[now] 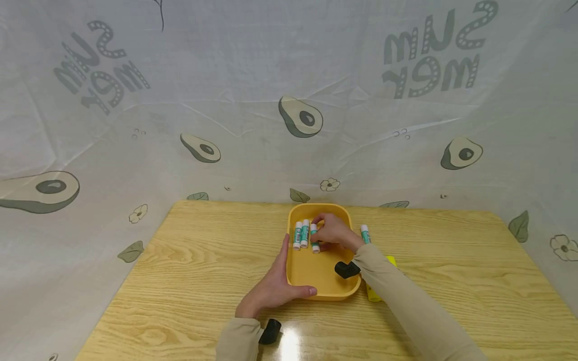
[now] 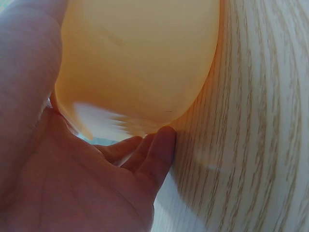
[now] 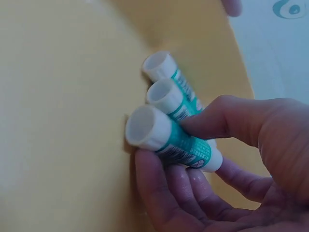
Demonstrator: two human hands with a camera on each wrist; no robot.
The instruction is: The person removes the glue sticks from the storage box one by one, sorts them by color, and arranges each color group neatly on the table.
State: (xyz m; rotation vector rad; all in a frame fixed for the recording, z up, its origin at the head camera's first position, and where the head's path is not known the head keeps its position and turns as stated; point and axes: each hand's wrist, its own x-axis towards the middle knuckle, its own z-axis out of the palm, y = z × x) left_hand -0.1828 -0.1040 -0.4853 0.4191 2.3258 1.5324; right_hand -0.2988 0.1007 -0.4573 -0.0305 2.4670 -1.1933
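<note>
A yellow-orange plastic tray point(image 1: 311, 273) stands on the wooden table. Inside it, two white-and-teal glue sticks point(image 1: 301, 234) lie side by side by the left wall. My right hand point(image 1: 333, 230) reaches over the tray and pinches a third glue stick point(image 3: 176, 142) between thumb and fingers, beside the other two. Its white end points toward the near side of the tray. At the near left corner, my left hand point(image 1: 276, 287) holds the tray from outside, with the thumb along the front wall and the fingers point(image 2: 157, 150) against the left wall.
Another glue stick point(image 1: 365, 233) lies on the table right of the tray, partly hidden by the right forearm. A bright yellow object point(image 1: 373, 295) shows beneath that sleeve. Behind the table point(image 1: 217, 250) hangs a pale cloth point(image 1: 253, 165) with avocado prints.
</note>
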